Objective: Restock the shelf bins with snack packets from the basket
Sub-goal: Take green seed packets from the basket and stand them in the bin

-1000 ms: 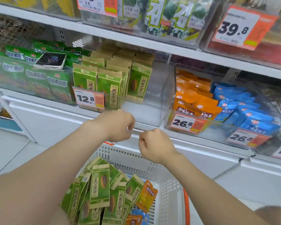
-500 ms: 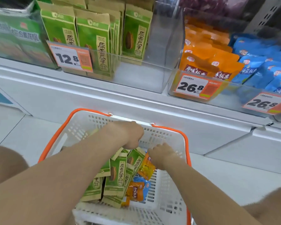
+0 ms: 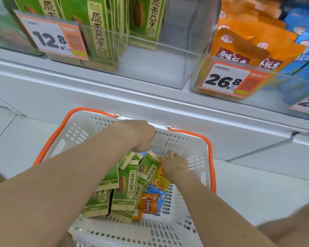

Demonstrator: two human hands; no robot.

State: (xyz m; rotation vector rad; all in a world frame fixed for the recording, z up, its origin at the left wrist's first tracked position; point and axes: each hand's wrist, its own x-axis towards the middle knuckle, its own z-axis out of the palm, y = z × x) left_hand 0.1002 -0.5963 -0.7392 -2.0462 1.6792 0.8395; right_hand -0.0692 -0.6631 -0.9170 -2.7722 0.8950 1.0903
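Observation:
A white basket [image 3: 185, 139] with orange handles stands on the floor below the shelf. Inside lie several green seed packets [image 3: 127, 186], orange packets [image 3: 148, 204] and a blue packet [image 3: 161, 196]. My left hand [image 3: 137, 134] is curled just above the upper ends of the green packets; its fingers are hidden, so whether it holds one is unclear. My right hand [image 3: 175, 164] reaches in from the right, fingertips touching the edge of a green packet. Above, a clear shelf bin [image 3: 159, 68] holds rows of the same green packets [image 3: 100, 32] on its left side.
A second clear bin [image 3: 200, 75] to the right holds orange packets [image 3: 248, 47] and blue packets [image 3: 303, 56]. Price tags 12.8 [image 3: 50, 40] and 26.8 [image 3: 225, 81] hang on the bin fronts. A white shelf ledge [image 3: 114, 97] juts out above the basket. The floor [image 3: 248, 189] is pale tile.
My view has tilted down from the shelf to the basket. Both hands dropped from the shelf ledge into the basket, the right one opening onto the packets.

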